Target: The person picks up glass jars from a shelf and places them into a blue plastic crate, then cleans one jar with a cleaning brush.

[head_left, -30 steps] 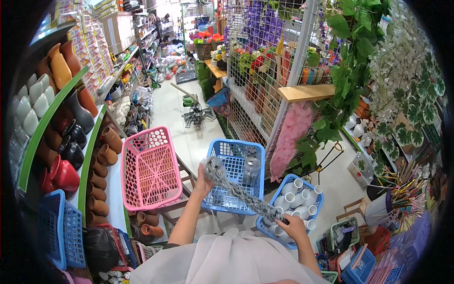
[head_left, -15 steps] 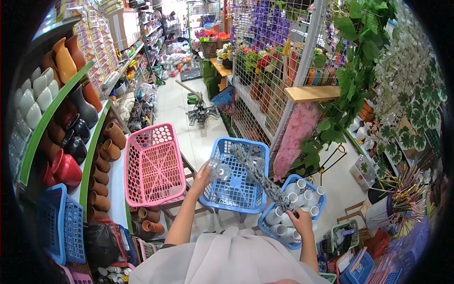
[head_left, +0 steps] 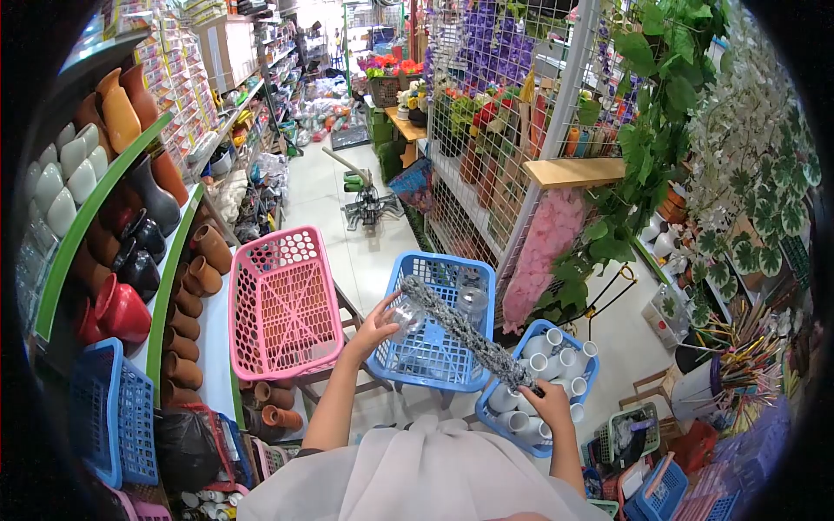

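Note:
My left hand (head_left: 375,328) is closed around a clear glass vessel (head_left: 406,319) over the left side of the blue basket (head_left: 395,375). My right hand (head_left: 551,404) grips the handle end of a grey fluffy duster (head_left: 469,341). The duster slants across the blue basket, its far tip over the glass vessel; whether the tip goes inside is hard to tell. Another clear glass vessel (head_left: 472,300) lies at the basket's right side. Beneath my right hand, a second blue basket (head_left: 593,369) holds several white vases (head_left: 539,362).
A pink basket (head_left: 334,352) stands left of the blue one. Shelves of clay pots (head_left: 182,343) and vases line the left. A wire rack (head_left: 460,148) with artificial flowers rises ahead right. A tripod-like stand (head_left: 371,208) sits on the aisle floor.
The duster's tip has swung left and down onto the glass vessel in my left hand. That vessel has shifted slightly and its hold looks turned. The glass in the basket is now more visible.

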`<state>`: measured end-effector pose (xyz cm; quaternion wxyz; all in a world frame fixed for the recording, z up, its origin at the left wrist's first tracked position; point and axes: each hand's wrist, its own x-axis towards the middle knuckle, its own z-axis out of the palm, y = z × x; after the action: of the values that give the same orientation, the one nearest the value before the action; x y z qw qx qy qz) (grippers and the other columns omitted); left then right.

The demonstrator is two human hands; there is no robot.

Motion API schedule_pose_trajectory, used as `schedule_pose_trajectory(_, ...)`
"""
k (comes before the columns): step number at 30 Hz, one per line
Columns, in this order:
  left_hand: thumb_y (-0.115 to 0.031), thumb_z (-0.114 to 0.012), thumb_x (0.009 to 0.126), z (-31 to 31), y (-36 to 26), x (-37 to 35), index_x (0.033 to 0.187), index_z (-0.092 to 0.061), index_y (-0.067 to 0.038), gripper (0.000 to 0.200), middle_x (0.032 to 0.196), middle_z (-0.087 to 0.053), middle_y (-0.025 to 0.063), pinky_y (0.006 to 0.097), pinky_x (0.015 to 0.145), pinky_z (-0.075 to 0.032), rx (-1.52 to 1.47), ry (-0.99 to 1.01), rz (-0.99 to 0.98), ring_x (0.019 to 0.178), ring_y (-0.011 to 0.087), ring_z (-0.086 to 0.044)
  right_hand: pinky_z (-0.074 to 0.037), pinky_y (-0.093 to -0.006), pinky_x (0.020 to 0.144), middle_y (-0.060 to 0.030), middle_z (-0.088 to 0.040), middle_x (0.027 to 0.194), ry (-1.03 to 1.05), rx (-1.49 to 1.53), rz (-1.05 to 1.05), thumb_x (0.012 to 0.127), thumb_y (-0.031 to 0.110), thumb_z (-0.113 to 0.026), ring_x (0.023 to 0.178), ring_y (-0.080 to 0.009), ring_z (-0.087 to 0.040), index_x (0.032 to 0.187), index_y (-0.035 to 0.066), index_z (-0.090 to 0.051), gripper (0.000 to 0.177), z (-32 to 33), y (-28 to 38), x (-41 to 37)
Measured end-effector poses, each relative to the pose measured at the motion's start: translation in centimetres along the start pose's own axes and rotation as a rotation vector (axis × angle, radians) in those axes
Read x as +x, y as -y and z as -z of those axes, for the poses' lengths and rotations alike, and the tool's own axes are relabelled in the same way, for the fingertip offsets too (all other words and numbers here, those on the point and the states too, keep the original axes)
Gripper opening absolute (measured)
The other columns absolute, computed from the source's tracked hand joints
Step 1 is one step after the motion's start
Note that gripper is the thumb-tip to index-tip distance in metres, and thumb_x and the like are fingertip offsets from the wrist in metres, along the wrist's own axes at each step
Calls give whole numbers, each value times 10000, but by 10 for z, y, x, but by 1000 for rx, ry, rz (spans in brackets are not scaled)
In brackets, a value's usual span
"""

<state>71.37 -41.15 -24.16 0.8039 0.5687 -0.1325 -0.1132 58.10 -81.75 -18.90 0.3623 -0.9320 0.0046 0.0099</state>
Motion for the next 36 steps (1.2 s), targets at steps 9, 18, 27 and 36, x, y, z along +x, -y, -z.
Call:
schedule_pose_trajectory(9, -439, -442, 892, -31, -20, -2, 1417, -349, -155, 604, 1396, -412, 185, 559, 1090, -321, -746, -151, -110, 1286, 423, -404, -469, -388, 604, -212, -647, 743, -1, 17, 20, 792, 423, -713, 658, -351, -624, 865, -2, -677, 433, -15, -13, -4)
schedule_pose_trajectory(18, -534, -543, 857, -3, 5, 7, 1337, -401, -156, 627, 1273, -504, 139, 584, 980, -378, -879, -392, -240, 1165, 320, -514, -461, -408, 578, -200, -630, 691, 102, -38, 17, 778, 464, -710, 624, -353, -614, 819, 31, -668, 437, -37, -12, -11)
schedule_pose_trajectory(27, -609, -603, 809, -14, 16, 6, 1342, -352, -177, 730, 1336, -443, 92, 565, 1008, -377, -661, -524, -97, 1222, 273, -457, -472, -418, 586, -174, -643, 701, 20, -31, 22, 781, 461, -700, 649, -353, -630, 874, 71, -670, 401, -42, 12, -7)
schedule_pose_trajectory(36, -578, -557, 870, -32, 4, 0, 1397, -332, -145, 718, 1368, -422, 179, 656, 1034, -325, -691, -440, -8, 1286, 356, -411, -481, -405, 590, -174, -651, 712, 32, -16, 26, 783, 450, -701, 660, -352, -641, 907, 74, -683, 397, -40, 23, -3)
